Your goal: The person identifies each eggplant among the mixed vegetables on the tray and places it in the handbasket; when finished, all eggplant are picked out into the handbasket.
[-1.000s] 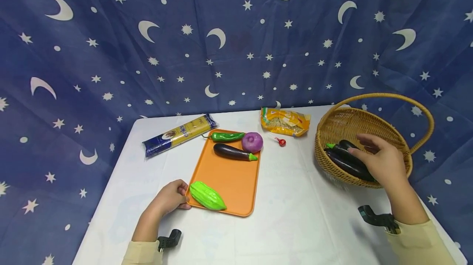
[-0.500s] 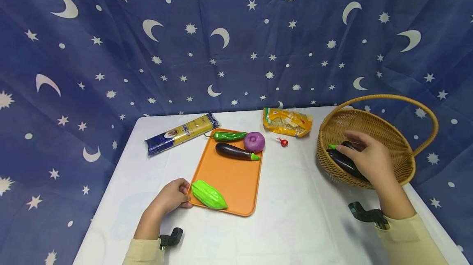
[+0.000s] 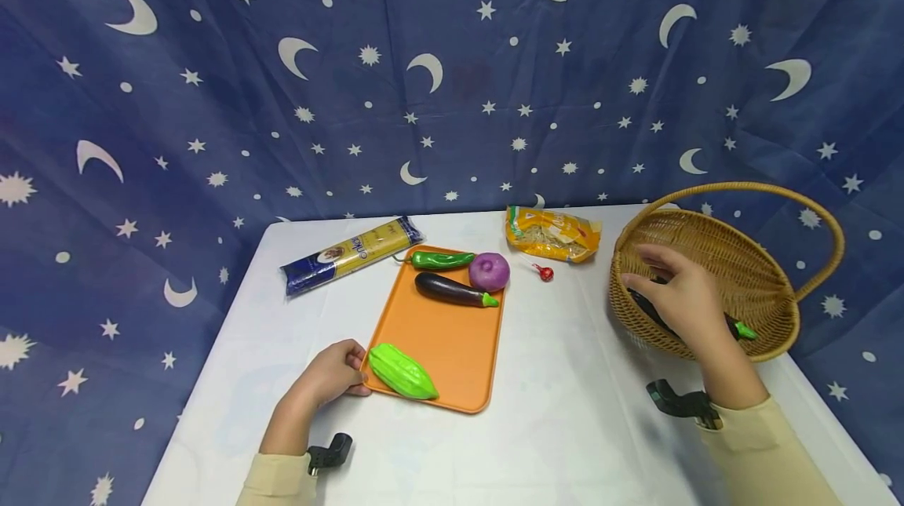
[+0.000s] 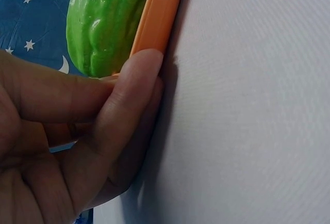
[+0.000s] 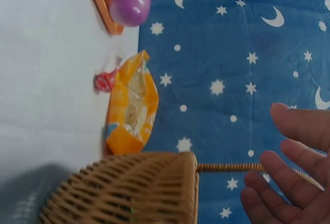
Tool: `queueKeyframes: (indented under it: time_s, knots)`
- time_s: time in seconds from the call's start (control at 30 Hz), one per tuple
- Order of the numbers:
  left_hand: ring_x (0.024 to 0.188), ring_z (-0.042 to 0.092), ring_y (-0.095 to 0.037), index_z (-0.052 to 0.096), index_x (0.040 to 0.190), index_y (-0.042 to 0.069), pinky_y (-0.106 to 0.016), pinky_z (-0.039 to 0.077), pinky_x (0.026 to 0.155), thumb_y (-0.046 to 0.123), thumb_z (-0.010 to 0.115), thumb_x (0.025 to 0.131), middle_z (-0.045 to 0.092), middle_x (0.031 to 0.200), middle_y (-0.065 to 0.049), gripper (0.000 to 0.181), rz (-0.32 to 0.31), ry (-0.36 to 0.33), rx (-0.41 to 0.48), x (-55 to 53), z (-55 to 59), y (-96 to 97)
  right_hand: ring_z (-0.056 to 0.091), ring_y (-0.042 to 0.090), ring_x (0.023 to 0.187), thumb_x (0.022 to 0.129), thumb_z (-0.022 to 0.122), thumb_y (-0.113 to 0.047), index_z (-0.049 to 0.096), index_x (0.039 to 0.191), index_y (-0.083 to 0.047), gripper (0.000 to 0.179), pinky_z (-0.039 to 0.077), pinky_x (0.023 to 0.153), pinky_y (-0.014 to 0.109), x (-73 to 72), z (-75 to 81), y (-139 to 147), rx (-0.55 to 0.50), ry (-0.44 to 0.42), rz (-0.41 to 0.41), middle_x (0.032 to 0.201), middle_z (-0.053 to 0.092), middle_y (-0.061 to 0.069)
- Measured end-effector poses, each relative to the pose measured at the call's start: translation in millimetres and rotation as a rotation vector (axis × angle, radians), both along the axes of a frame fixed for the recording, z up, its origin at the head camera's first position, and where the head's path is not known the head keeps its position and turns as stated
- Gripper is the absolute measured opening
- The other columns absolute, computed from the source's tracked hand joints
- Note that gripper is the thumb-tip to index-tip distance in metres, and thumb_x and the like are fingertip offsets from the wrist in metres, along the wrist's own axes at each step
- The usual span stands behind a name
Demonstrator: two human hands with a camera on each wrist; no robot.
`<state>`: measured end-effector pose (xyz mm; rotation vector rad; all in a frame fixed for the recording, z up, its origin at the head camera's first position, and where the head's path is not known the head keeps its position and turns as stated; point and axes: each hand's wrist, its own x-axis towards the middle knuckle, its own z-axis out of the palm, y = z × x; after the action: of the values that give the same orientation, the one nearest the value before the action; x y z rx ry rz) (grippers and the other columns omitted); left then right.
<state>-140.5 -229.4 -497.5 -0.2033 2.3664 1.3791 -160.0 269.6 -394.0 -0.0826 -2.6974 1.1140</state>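
Observation:
My left hand (image 3: 335, 373) pinches the near left corner of the orange tray (image 3: 438, 333), thumb and fingers on its rim. A bright green ridged gourd (image 3: 402, 372) lies beside that hand in the tray. Farther back in the tray are a dark eggplant (image 3: 452, 289), a green chili pepper (image 3: 441, 260) and a purple onion (image 3: 489, 271). Over the wicker basket (image 3: 763, 278) is my right hand (image 3: 678, 298), its fingers apart with nothing between them in the right wrist view. Under it, dark eggplants (image 3: 650, 311) lie in the basket, partly hidden; a green stem end shows.
A blue and yellow pasta packet (image 3: 353, 255) lies at the back left. An orange bag of pasta (image 3: 553, 234) and a small red wrapped lollipop (image 3: 544, 273) lie between tray and basket. The basket's tall handle (image 3: 812, 212) arches over its right side.
My right hand has moved left over the basket, uncovering a green stem end on the right and covering the one on the left. My left hand stays on the tray corner.

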Motion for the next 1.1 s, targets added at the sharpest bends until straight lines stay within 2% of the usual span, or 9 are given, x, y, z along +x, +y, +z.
queueKeyframes:
  time_s: [0.27, 0.57, 0.8, 1.1]
  knots:
    - [0.067, 0.063, -0.021, 0.056, 0.109, -0.006, -0.034, 0.063, 0.061, -0.016, 0.066, 0.081, 0.049, 0.090, -0.013, 0.032, 0.007, -0.010, 0.007, -0.9, 0.0, 0.3, 0.058, 0.041, 0.121, 0.089, 0.078, -0.033, 0.059, 0.137, -0.009, 0.057, 0.053, 0.095, 0.058, -9.4, -4.0, -15.6, -0.019, -0.027, 0.011, 0.135, 0.060, 0.019]
    - [0.067, 0.062, -0.021, 0.056, 0.108, -0.006, -0.034, 0.063, 0.061, -0.016, 0.066, 0.080, 0.049, 0.090, -0.013, 0.031, 0.006, 0.001, 0.009, -0.5, -0.3, -0.4, 0.055, 0.041, 0.125, 0.089, 0.079, -0.028, 0.059, 0.138, -0.009, 0.056, 0.053, 0.098, 0.057, -19.1, -7.2, -34.1, -0.042, -0.068, 0.011, 0.137, 0.058, 0.019]
    - [0.067, 0.063, -0.021, 0.056, 0.108, -0.006, -0.034, 0.063, 0.061, -0.016, 0.067, 0.080, 0.050, 0.091, -0.014, 0.032, 0.005, 0.001, 0.017, 0.3, 1.1, -1.1, 0.055, 0.039, 0.125, 0.088, 0.080, -0.022, 0.060, 0.136, -0.007, 0.055, 0.050, 0.103, 0.056, -24.9, -8.4, -49.4, -0.038, -0.051, 0.064, 0.136, 0.058, 0.019]
    - [0.066, 0.064, -0.021, 0.056, 0.106, -0.006, -0.035, 0.063, 0.061, -0.016, 0.066, 0.080, 0.049, 0.090, -0.013, 0.030, 0.003, 0.003, 0.021, 0.1, 0.6, -1.6, 0.055, 0.039, 0.124, 0.087, 0.081, -0.018, 0.062, 0.134, -0.009, 0.052, 0.052, 0.100, 0.055, -31.3, -12.6, -66.0, -0.079, -0.035, 0.099, 0.132, 0.061, 0.015]
